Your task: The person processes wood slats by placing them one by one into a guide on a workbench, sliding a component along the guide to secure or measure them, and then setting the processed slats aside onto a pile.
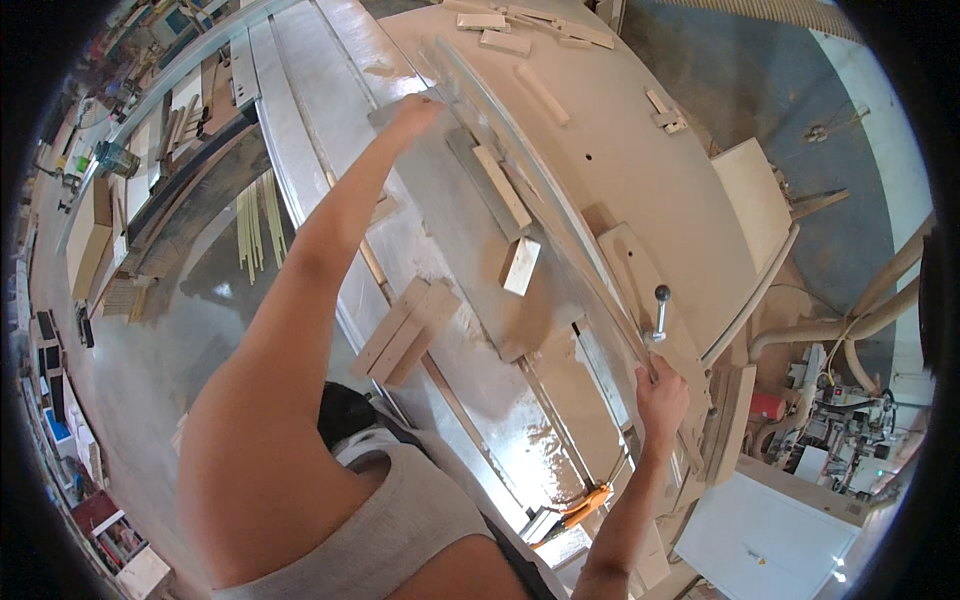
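Note:
A thin grey panel [420, 165] lies along the machine table, dusted brown towards its near end. At the panel's far corner is my left hand [415, 113], its fingers closed over the edge. On top of the panel rest a narrow wooden strip [502, 187] and a short pale block [520, 266]. My right hand [662, 402] wraps round the near end of the long fence rail [600, 285], below a black-knobbed lever [661, 312]. Several short wooden boards [408, 332] sit side by side between my arms, left of the panel.
Offcuts [505, 42] are scattered over the dusty wooden surface [640, 170] beyond the fence. An orange-handled tool [585, 507] lies near my body. A white cabinet [765, 530] stands at the lower right, and thick hoses [840, 325] run along the right.

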A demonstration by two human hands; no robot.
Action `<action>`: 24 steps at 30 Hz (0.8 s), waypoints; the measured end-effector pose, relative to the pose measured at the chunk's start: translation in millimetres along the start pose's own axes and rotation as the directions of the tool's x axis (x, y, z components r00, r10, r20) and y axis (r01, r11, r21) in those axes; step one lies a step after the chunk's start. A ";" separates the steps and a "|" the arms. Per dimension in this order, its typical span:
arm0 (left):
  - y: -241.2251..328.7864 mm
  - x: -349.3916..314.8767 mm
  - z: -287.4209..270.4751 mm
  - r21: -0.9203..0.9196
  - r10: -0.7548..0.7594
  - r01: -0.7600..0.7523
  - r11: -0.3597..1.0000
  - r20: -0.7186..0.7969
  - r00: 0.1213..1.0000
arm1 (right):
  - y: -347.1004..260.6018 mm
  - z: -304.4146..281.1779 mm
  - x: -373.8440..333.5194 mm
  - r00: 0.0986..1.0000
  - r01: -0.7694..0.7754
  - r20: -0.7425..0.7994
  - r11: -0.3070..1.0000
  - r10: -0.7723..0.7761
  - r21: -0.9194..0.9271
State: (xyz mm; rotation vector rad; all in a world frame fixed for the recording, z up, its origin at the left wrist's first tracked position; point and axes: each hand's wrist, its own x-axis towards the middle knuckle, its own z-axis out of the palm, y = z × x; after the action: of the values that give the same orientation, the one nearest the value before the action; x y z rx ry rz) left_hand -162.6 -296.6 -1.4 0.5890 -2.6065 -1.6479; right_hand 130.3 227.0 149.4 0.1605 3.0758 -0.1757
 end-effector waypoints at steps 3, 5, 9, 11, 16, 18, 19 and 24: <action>-21.4 66.7 -2.4 0.253 -0.015 0.027 0.967 -0.051 0.999 | -22.8 2.3 32.6 0.999 0.025 0.025 0.999 -0.024 -0.026; -22.2 92.1 3.3 0.414 -0.073 0.084 0.906 -0.044 0.996 | -47.2 11.1 50.8 0.997 0.010 0.080 0.994 -0.002 -0.105; -31.3 118.4 26.6 0.497 -0.159 0.233 0.836 -0.187 0.970 | -104.1 19.0 71.6 0.995 0.096 -0.024 0.995 -0.095 0.023; 1.5 95.1 36.5 0.535 -0.168 0.245 0.808 -0.188 0.968 | -109.3 19.5 67.5 0.998 0.036 -0.052 0.999 -0.035 0.035; 6.8 91.3 39.3 0.457 -0.209 0.328 0.827 -0.291 0.934 | -79.1 18.2 25.1 0.995 -0.015 -0.096 0.970 0.039 0.242; 1.4 101.0 44.0 0.418 -0.218 0.362 0.833 -0.353 0.910 | -56.6 21.0 -3.8 0.990 -0.032 -0.127 0.969 0.065 0.245; -1.2 103.2 42.3 0.394 -0.223 0.381 0.836 -0.390 0.894 | -46.9 20.9 -19.2 0.987 -0.039 -0.142 0.967 0.077 0.250; 2.5 81.8 33.2 0.057 -0.119 0.158 0.986 -0.426 0.897 | -13.4 15.8 -107.4 0.943 -0.273 -0.090 0.899 0.321 0.343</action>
State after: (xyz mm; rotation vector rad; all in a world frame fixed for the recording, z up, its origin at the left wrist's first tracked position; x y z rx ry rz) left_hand -246.0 -292.3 -30.2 1.0287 -2.3708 -1.2542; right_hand 236.2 201.2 141.9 0.6843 3.0823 -0.6852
